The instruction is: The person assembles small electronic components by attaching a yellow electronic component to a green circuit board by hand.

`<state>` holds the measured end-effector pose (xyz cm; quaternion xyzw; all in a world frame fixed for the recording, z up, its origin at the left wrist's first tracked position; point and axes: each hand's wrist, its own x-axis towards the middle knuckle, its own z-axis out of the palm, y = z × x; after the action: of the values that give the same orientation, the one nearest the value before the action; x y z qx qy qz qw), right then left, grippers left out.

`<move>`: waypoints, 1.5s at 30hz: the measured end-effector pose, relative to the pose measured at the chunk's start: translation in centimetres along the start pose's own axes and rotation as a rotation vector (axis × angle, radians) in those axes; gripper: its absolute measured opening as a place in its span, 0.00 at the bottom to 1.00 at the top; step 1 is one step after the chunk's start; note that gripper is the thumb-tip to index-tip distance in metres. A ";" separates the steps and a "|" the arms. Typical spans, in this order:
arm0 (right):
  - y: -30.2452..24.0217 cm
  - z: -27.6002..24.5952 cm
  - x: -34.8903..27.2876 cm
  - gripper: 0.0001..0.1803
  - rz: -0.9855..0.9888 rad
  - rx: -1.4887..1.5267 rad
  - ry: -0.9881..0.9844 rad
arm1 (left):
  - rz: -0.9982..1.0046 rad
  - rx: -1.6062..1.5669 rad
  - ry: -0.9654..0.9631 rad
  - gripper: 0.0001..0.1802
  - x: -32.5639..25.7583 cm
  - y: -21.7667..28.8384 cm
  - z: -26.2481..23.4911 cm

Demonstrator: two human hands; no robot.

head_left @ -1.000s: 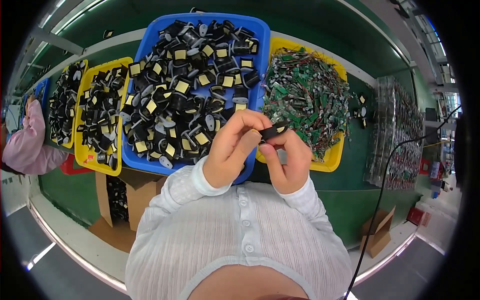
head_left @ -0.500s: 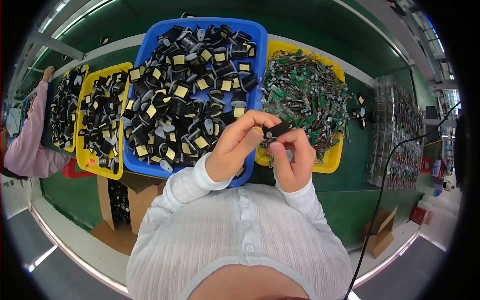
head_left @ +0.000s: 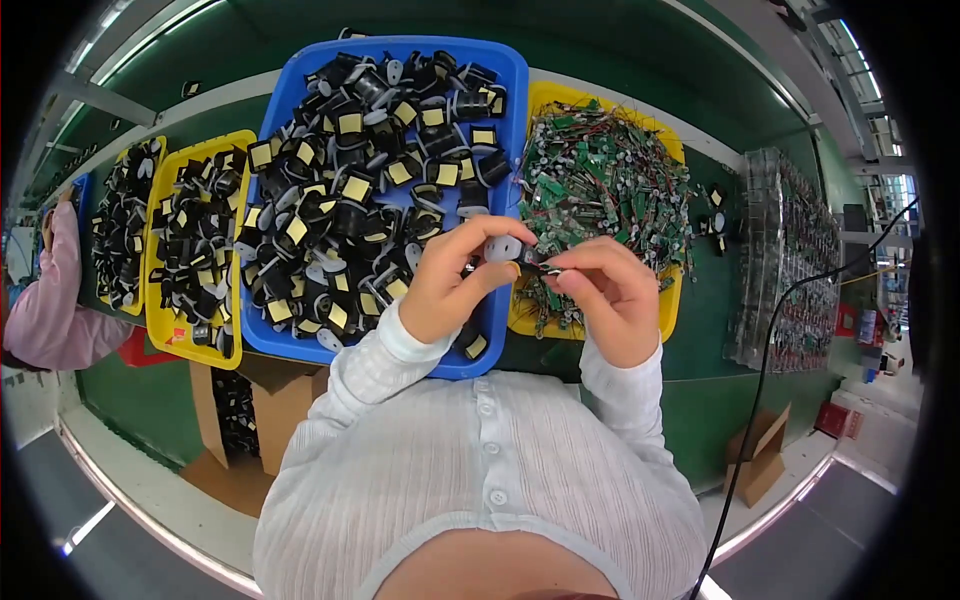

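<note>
My left hand (head_left: 447, 282) is closed around a black plastic part with a grey rounded disc (head_left: 503, 248) on its side. Thumb and fingertips of my right hand (head_left: 618, 305) pinch a small thin dark piece (head_left: 548, 270) against that part; its kind is mostly hidden by the fingers. Both hands hover over the seam between a blue tray (head_left: 400, 45) and a yellow tray (head_left: 672, 310). Many similar black parts (head_left: 352, 187), with grey discs and pale yellow pads, fill the blue tray. Small green circuit boards with wires (head_left: 610, 200) heap up in the yellow one.
More yellow trays (head_left: 236, 350) of black parts stand at the left, beside a co-worker's pink sleeve (head_left: 60, 290). Clear stacked trays (head_left: 785, 260) and a hanging black cable (head_left: 765, 370) are at the right. Open cardboard boxes (head_left: 285, 415) sit below the green bench (head_left: 690, 410).
My right hand has shifted right and its fingers have extended. The black part in my left hand has turned, showing its grey disc. The co-worker's arm has drawn lower.
</note>
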<state>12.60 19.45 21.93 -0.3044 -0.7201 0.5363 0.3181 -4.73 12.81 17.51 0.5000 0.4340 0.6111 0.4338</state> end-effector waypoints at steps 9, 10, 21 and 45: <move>1.2 -0.3 0.5 0.09 0.075 0.175 -0.030 | -0.044 -0.106 -0.032 0.14 -0.2 -0.3 0.2; 1.3 -0.2 0.5 0.09 0.144 0.292 -0.038 | -0.065 -0.135 -0.023 0.14 -0.3 -0.3 0.3; 1.5 0.9 0.6 0.06 0.230 0.566 -0.038 | -0.186 -0.269 0.003 0.15 -0.4 0.5 1.0; 0.3 1.1 -0.1 0.06 0.180 0.088 -0.081 | 0.087 0.094 -0.045 0.21 0.1 -0.5 0.7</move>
<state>11.86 18.83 21.35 -0.3317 -0.6776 0.6059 0.2523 -4.05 13.11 17.10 0.5518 0.4301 0.5970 0.3925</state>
